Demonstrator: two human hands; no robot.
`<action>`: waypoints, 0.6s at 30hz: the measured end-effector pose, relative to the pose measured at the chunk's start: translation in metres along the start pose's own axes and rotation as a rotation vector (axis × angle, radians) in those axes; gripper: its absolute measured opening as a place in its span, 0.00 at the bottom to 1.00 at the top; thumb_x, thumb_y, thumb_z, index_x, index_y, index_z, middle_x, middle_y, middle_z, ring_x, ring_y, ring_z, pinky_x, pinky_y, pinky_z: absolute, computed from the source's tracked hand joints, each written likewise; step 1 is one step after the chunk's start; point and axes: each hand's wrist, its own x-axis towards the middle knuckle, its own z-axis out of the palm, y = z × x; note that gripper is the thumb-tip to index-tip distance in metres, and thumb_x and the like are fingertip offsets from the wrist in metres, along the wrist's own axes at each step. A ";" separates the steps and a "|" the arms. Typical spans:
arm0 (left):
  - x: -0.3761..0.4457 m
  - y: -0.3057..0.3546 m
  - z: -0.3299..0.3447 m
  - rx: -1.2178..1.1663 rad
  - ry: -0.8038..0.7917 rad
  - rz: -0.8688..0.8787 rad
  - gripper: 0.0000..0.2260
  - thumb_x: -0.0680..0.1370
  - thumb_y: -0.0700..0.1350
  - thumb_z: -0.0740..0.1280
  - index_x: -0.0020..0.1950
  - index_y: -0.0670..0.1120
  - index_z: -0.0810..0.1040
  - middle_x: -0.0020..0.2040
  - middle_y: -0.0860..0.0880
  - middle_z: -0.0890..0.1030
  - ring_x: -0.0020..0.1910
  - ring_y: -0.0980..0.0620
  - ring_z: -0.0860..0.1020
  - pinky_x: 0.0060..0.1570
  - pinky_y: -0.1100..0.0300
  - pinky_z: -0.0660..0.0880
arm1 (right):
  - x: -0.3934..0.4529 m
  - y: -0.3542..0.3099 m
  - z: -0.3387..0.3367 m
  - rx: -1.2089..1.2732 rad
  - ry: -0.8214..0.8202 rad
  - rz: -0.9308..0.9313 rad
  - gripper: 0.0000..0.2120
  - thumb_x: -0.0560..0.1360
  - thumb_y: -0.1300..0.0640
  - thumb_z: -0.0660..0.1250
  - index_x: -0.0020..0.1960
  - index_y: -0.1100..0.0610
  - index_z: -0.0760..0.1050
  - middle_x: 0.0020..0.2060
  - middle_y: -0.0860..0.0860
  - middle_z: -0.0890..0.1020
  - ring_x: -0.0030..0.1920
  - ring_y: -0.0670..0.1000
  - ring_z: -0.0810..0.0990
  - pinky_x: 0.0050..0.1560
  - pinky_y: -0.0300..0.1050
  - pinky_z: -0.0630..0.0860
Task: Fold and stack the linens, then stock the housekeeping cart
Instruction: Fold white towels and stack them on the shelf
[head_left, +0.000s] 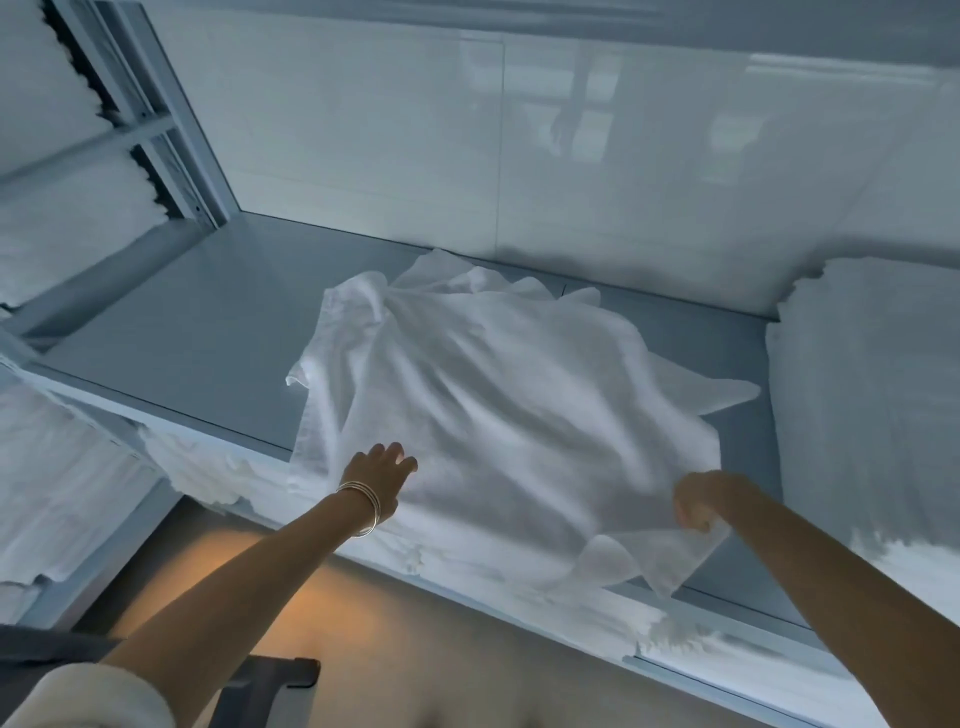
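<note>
No writing, label, brand mark, number or sign can be read anywhere in this view. The white cloth (493, 415), the grey bench (208, 332) under it and the glossy wall panels (363, 130) behind show plain surfaces only.
</note>
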 end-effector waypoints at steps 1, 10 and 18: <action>0.001 -0.010 0.002 0.009 0.002 -0.013 0.23 0.76 0.36 0.59 0.70 0.50 0.63 0.70 0.47 0.63 0.66 0.47 0.66 0.59 0.57 0.67 | 0.002 -0.012 -0.004 0.077 0.068 -0.008 0.15 0.75 0.61 0.61 0.61 0.60 0.77 0.52 0.52 0.77 0.51 0.52 0.77 0.55 0.44 0.73; 0.018 -0.121 0.028 0.107 -0.047 -0.034 0.23 0.77 0.39 0.61 0.71 0.48 0.61 0.69 0.47 0.63 0.66 0.47 0.66 0.59 0.56 0.69 | 0.004 -0.194 -0.076 0.334 0.437 -0.436 0.17 0.78 0.61 0.59 0.65 0.53 0.72 0.62 0.51 0.74 0.63 0.51 0.73 0.58 0.44 0.70; 0.036 -0.176 0.051 0.203 -0.114 0.295 0.28 0.77 0.52 0.65 0.73 0.48 0.59 0.72 0.46 0.61 0.68 0.45 0.65 0.62 0.53 0.67 | 0.014 -0.322 -0.131 0.461 0.568 -0.478 0.23 0.77 0.60 0.63 0.71 0.54 0.67 0.68 0.51 0.69 0.67 0.52 0.69 0.65 0.47 0.68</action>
